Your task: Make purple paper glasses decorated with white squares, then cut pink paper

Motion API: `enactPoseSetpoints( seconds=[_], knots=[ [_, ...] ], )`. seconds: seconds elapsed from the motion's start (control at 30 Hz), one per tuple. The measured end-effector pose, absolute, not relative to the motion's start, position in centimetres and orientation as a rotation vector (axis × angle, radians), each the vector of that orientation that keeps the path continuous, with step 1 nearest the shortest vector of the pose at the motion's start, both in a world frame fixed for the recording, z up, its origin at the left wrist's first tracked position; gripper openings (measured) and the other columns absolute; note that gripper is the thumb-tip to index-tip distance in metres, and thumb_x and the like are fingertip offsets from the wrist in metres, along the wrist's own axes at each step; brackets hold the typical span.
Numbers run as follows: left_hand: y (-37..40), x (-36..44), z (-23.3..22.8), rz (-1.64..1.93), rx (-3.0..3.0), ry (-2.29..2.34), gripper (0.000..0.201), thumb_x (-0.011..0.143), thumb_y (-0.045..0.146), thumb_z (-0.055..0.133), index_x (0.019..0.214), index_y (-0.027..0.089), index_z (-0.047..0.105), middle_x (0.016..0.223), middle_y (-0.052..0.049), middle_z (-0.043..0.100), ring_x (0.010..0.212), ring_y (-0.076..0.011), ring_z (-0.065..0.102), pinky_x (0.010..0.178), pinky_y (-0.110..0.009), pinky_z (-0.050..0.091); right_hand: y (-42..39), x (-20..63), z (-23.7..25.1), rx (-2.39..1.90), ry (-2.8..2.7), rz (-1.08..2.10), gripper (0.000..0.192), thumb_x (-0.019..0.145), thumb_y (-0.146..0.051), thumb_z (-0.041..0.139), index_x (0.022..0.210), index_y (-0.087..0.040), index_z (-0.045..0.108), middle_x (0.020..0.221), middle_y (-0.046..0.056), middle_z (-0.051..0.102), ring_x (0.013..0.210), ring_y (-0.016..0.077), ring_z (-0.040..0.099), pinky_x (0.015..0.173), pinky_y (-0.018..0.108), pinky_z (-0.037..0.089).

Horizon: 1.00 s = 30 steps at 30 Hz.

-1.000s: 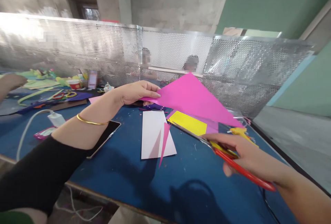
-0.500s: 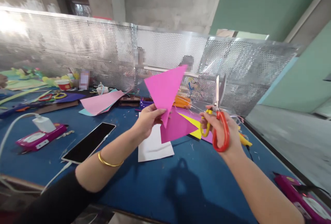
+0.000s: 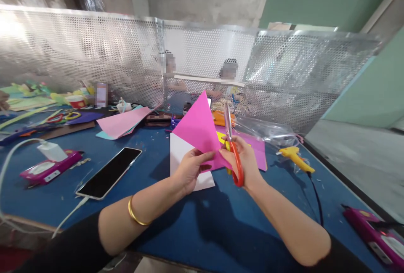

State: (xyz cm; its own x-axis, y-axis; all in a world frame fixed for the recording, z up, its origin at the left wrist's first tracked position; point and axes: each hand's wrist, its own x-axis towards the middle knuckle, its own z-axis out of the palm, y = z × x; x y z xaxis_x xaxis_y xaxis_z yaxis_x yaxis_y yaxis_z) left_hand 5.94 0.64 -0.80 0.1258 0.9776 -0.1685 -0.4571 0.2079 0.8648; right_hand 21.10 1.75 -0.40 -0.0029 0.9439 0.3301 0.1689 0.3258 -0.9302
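Note:
My left hand point(image 3: 190, 173) grips the lower edge of a bright pink sheet of paper point(image 3: 199, 126) between thumb and fingers. The sheet is held above the table, one pointed corner upward. My right hand point(image 3: 248, 160) is wrapped around scissors point(image 3: 238, 168) with one red and one yellow handle, blades pointing up and nearly together. Its thumb and fingertips also touch the pink paper's right part. Behind and below the pink paper lies a white sheet point(image 3: 179, 155). Yellow paper point(image 3: 220, 136) and a purple sheet point(image 3: 260, 151) show partly behind my right hand.
A phone point(image 3: 110, 173) on a cable and a magenta power strip point(image 3: 50, 168) lie left. A yellow glue gun point(image 3: 296, 158) and another power strip point(image 3: 374, 235) are right. Pink and blue sheets point(image 3: 123, 122) lie farther back. A perforated metal screen point(image 3: 205, 46) borders the table; people sit behind it.
The pink paper has turned and come lower, its point now upward. My right hand has moved left with the scissors to meet the paper. The scissor blades have closed together.

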Motion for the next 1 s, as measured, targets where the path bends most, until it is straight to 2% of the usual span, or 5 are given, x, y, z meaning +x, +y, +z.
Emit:
enactPoseSetpoints(
  seconds=[0.2,0.33,0.47,0.67,1.0],
  knots=[
    [0.0,0.6,0.7,1.135,0.684,0.783,0.056,0.076,0.069,0.060,0.089,0.016,0.073,0.091,-0.013,0.074,0.086,-0.0248,0.069,0.079,-0.036,0.056,1.3,25.2,1.6,-1.064,-1.630,0.887,0.037,0.063,-0.031,0.076,0.097,-0.024,0.064,0.071,-0.004,0.061,0.060,0.0129,0.057,0.058,0.027,0.048],
    [-0.3,-1.5,1.2,1.105,0.626,0.904,0.033,0.073,0.043,0.076,0.094,0.018,0.075,0.095,-0.010,0.077,0.084,-0.0236,0.072,0.075,-0.031,0.058,0.6,26.0,1.5,-1.073,-1.767,0.950,0.032,0.064,-0.027,0.073,0.095,-0.022,0.065,0.069,-0.003,0.062,0.058,0.0126,0.057,0.058,0.027,0.048],
    [-1.5,-1.5,0.5,1.067,0.639,1.005,0.032,0.060,0.022,0.087,0.089,0.016,0.075,0.090,-0.010,0.079,0.077,-0.0237,0.073,0.068,-0.029,0.059,-1.0,25.0,0.1,-1.093,-1.863,1.050,0.029,0.072,-0.024,0.068,0.101,-0.024,0.064,0.073,-0.004,0.063,0.061,0.0119,0.057,0.058,0.025,0.046],
    [-4.3,-1.3,-0.8,1.065,0.596,1.090,0.030,0.064,0.021,0.086,0.091,0.017,0.074,0.087,-0.008,0.079,0.072,-0.0245,0.074,0.071,-0.035,0.062,-3.5,23.7,-1.2,-1.164,-1.917,1.140,0.030,0.081,-0.032,0.067,0.110,-0.027,0.061,0.090,-0.001,0.066,0.083,0.0162,0.062,0.079,0.031,0.049],
    [-7.3,-3.1,-1.0,1.135,0.543,1.153,0.022,0.069,0.019,0.083,0.089,0.014,0.074,0.080,-0.008,0.078,0.069,-0.0238,0.074,0.067,-0.034,0.063,-5.9,26.9,-0.1,-1.287,-2.014,1.505,0.050,0.079,-0.052,0.070,0.122,-0.027,0.059,0.094,0.001,0.061,0.081,0.0159,0.055,0.073,0.028,0.048]
  ],
)
